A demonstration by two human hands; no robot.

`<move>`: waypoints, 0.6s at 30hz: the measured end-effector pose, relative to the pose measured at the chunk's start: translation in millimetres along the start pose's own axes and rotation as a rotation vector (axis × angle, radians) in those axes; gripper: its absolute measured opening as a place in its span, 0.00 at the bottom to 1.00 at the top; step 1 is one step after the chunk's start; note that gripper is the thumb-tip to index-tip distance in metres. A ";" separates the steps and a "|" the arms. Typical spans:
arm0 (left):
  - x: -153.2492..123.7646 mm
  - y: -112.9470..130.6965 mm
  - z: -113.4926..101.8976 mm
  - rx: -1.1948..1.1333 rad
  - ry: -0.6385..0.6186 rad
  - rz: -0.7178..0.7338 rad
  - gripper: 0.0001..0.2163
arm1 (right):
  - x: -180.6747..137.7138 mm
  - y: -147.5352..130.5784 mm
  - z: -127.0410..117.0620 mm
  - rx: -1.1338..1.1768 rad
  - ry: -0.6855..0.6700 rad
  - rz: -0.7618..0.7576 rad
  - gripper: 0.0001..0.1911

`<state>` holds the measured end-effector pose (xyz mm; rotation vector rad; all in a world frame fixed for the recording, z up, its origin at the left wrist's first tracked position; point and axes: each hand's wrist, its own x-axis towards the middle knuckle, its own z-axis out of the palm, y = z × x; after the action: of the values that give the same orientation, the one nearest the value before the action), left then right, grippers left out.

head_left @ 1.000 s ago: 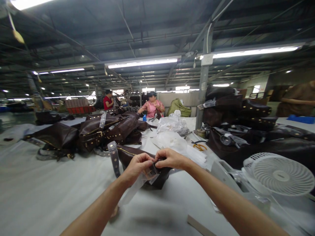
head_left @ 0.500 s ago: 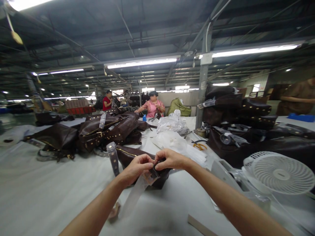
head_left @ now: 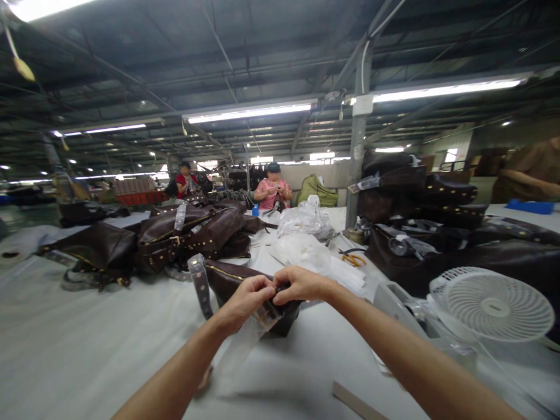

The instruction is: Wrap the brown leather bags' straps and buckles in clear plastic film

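Observation:
A dark brown leather bag point(head_left: 231, 280) lies on the white table point(head_left: 87, 338) in front of me. My left hand point(head_left: 247, 300) and my right hand point(head_left: 297, 284) meet over its near end, fingers pinched together. They grip a dark strap piece covered in clear plastic wrap point(head_left: 245, 335), which hangs down from the left hand. A studded strap in plastic point(head_left: 200, 284) stands up at the bag's left.
A heap of brown bags point(head_left: 175, 236) lies at the back left, more bags point(head_left: 437, 221) at the right. A white fan point(head_left: 492, 303) stands near right. Plastic bags point(head_left: 306, 224), pliers point(head_left: 352, 258). Two people work at the far end; another stands at far right.
The hands stay pinched on the strap piece; they have shifted a little. The plastic wrap hangs a bit differently below the left hand. The view has drifted slightly.

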<state>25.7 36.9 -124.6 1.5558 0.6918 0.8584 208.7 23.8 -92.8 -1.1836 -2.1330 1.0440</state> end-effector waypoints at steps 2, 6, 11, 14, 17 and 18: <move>-0.9 1.7 -2.6 -0.133 -0.019 -0.008 0.17 | -1.8 0.4 -2.1 0.038 -0.009 -0.004 0.11; -6.4 9.4 -14.1 -0.232 -0.094 -0.101 0.21 | -3.0 3.9 -5.2 0.095 -0.008 -0.003 0.14; -10.1 8.4 -23.8 0.031 -0.139 -0.074 0.16 | 0.9 6.7 -5.6 0.124 -0.021 -0.010 0.15; -8.6 1.9 -19.9 0.036 -0.113 -0.057 0.13 | 2.2 6.2 -5.5 0.126 -0.040 -0.020 0.14; -6.7 -2.0 -11.5 -0.032 -0.060 -0.085 0.12 | 2.3 6.4 -5.4 0.103 -0.047 -0.022 0.14; -6.2 -2.5 -8.9 -0.061 -0.049 -0.096 0.12 | 2.2 6.8 -5.3 0.092 -0.046 -0.024 0.14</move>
<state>14.9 37.1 -127.4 1.4721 0.6929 0.7609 214.6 30.1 -95.0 -1.0992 -2.1046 1.1558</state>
